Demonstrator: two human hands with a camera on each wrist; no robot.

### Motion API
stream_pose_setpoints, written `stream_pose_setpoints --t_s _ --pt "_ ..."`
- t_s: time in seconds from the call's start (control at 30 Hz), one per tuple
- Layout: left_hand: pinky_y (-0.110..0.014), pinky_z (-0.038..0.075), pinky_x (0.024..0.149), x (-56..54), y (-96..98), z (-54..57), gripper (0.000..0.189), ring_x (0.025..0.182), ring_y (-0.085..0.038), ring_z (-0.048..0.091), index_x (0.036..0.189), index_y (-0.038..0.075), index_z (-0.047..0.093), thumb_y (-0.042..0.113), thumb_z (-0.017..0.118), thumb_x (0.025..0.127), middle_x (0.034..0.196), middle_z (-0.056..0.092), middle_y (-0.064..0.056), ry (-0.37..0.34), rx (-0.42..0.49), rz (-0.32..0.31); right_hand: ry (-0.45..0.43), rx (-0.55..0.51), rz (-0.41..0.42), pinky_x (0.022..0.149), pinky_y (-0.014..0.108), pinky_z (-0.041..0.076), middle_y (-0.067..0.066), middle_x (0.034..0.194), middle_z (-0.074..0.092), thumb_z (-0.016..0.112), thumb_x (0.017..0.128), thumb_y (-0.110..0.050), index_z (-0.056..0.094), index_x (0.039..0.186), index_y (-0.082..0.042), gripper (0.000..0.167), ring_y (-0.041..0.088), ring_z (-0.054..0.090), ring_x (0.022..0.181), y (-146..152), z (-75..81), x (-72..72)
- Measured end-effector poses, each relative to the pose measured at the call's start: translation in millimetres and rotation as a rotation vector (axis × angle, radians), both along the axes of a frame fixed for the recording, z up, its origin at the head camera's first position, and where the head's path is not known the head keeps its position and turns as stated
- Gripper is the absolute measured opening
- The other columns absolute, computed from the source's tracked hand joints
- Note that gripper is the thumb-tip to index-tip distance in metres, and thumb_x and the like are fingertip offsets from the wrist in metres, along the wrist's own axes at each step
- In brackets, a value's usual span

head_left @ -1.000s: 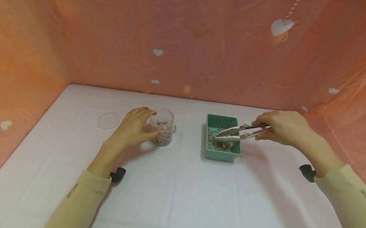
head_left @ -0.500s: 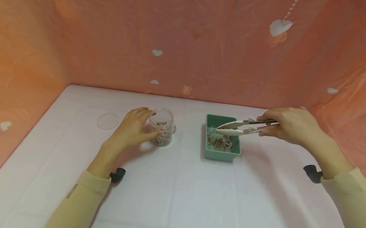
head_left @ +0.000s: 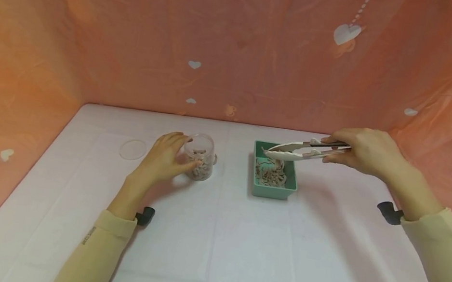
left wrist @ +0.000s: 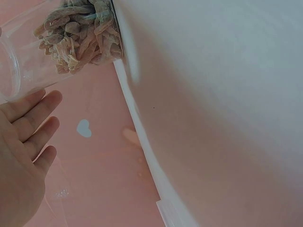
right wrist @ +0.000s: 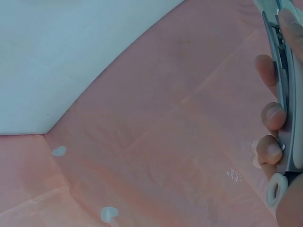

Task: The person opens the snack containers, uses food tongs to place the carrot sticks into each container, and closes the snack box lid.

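In the head view my left hand (head_left: 164, 157) holds a clear plastic jar (head_left: 205, 153) upright on the table, its thumb in front and other fingers behind. Inside the jar lie shrivelled, brownish-grey dried pieces (left wrist: 83, 35), seen closely in the left wrist view. My right hand (head_left: 365, 149) grips metal tongs (right wrist: 286, 104) with pale, scalloped tips. These tips are over the back part of a green rectangular tub (head_left: 272, 193), close together, with a small strip showing at their end. More dried strips (head_left: 272, 175) lie in the tub.
A clear round disc, like a lid (head_left: 133, 149), lies left of the jar. White cloth (head_left: 254, 247) covers the table. An orange-pink sheet with white hearts (head_left: 239, 55) hangs behind and along both sides.
My right hand has moved up and to the right, drawing the tongs from among the strips toward the tub's back rim. The left hand and jar have stayed in place.
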State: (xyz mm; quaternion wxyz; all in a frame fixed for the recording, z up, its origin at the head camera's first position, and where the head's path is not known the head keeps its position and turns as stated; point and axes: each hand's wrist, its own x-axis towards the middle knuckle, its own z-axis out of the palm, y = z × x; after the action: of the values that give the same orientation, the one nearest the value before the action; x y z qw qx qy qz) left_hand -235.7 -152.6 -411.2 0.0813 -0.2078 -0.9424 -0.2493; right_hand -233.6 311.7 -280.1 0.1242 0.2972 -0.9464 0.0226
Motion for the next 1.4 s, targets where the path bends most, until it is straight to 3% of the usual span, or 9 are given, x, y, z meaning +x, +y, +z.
stream_pose_setpoints --t_s 0.3,0.7,1.07,1.4 --pt "-0.060 0.026 0.123 0.2 -1.5 0.7 0.078 0.145 -0.043 0.040 0.146 -0.003 0.054 0.046 0.077 0.091 0.149 0.052 -0.027 0.002 -0.005 0.008 0.083 -0.080 0.039 0.053 0.036 0.042 -0.009 0.082 0.071 0.096 0.071 -0.032 0.077 0.098 -0.022 0.033 0.014 0.060 0.066 -16 11.5 -3.1" --pt "-0.059 0.027 0.123 -0.5 -2.2 -1.2 0.077 0.145 -0.043 0.041 0.145 -0.004 0.054 0.045 0.077 0.090 0.148 0.053 -0.027 0.019 -0.009 0.000 0.052 -0.153 0.102 0.062 0.042 0.048 -0.006 0.095 0.076 0.093 0.077 -0.034 0.078 0.108 -0.023 0.036 0.017 0.066 0.077 -69 20.4 -15.3" --pt "-0.058 0.024 0.124 1.3 1.5 -0.3 0.078 0.147 -0.041 0.038 0.147 -0.003 0.053 0.048 0.076 0.091 0.151 0.051 -0.026 0.002 -0.013 -0.008 0.002 -0.166 0.182 0.069 0.042 0.052 -0.004 0.103 0.076 0.091 0.078 -0.041 0.079 0.114 -0.023 0.043 0.018 0.070 0.087 -117 6.2 -33.2" --pt "-0.057 0.026 0.123 1.3 4.5 -0.2 0.081 0.146 -0.042 0.040 0.146 -0.007 0.052 0.048 0.075 0.091 0.150 0.051 -0.027 0.022 -0.031 -0.011 -0.059 -0.172 0.197 0.069 0.045 0.055 -0.005 0.106 0.077 0.090 0.078 -0.043 0.079 0.114 -0.024 0.043 0.019 0.072 0.091 -135 -13.1 -41.1"
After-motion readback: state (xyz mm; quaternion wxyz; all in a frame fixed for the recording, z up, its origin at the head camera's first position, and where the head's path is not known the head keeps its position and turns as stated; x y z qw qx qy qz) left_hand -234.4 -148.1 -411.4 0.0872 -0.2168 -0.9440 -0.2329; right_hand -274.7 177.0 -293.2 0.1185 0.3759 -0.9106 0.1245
